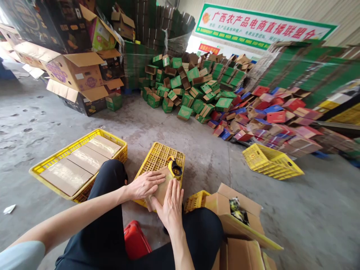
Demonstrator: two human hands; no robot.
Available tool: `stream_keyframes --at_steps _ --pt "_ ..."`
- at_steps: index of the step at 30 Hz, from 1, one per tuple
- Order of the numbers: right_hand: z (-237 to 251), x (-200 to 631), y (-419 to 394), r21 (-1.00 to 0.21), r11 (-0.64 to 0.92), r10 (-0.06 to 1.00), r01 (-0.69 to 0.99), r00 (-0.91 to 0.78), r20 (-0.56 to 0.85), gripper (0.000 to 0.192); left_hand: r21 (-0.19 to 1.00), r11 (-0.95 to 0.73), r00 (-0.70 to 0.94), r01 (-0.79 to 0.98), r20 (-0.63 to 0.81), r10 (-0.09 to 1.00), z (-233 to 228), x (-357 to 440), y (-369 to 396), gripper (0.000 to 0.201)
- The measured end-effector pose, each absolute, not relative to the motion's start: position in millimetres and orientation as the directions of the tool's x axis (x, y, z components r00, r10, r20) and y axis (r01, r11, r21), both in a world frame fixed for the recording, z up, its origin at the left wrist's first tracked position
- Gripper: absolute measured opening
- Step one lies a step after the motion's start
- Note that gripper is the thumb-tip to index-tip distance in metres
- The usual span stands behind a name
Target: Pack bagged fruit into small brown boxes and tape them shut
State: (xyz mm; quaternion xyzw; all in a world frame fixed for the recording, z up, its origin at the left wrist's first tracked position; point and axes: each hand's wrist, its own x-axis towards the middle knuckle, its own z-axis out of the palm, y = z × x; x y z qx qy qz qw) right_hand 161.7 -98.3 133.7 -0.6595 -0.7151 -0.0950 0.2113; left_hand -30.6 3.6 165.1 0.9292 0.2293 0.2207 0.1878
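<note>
Left hand (146, 184) and right hand (171, 206) are laid flat, apart, on a carton (162, 190). Open floor (213, 165) is noted past the crate edge (168, 148).

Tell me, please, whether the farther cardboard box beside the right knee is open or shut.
The cardboard box is open: its flaps spread outward, and yellow-green items show inside.

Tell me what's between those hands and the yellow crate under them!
A cardboard box: the head view shows it under the left hand and right hand, on the yellow crate.
</note>
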Motion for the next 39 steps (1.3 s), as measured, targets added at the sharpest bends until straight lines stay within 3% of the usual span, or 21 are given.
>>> stream_keyframes --at_steps 5,12,17,20,27,30,39 --pt "139.0 164.2 -102.5 -0.156 0.127 0.920 0.980 -0.057 0.389 0.107 0.396 -0.869 0.826 0.296 0.351 0.441 167.1 3.5 27.1 0.054" --pt "142.6 158.6 -103.4 -0.152 0.125 0.885 0.980 -0.041 0.463 0.102 0.336 -0.897 0.863 0.286 0.316 0.394 166.6 15.7 40.8 0.055" --pt "138.7 154.6 -105.9 -0.104 0.134 0.851 0.986 -0.060 0.522 0.093 0.333 -0.876 0.836 0.349 0.311 0.452 159.0 -24.4 11.9 0.056" --pt "135.0 146.7 -113.0 -0.097 0.138 0.842 0.986 -0.065 0.536 0.081 0.357 -0.830 0.764 0.429 0.346 0.544 145.3 -40.3 -21.8 0.059" --pt "135.9 135.8 -126.3 -0.120 0.272 0.827 0.955 -0.168 0.537 0.047 0.577 -0.678 0.504 0.456 0.460 0.731 114.4 -35.4 -71.8 0.056" --pt "148.6 147.1 -115.5 -0.161 0.305 0.858 0.939 -0.198 0.474 0.046 0.613 -0.663 0.495 0.430 0.455 0.740 113.9 -32.9 -66.5 0.053" --pt "175.6 177.5 -55.2 -0.259 0.169 0.937 0.951 -0.074 0.342 0.052 0.625 -0.673 0.491 0.396 0.475 0.730 116.5 -29.0 -45.5 0.050"
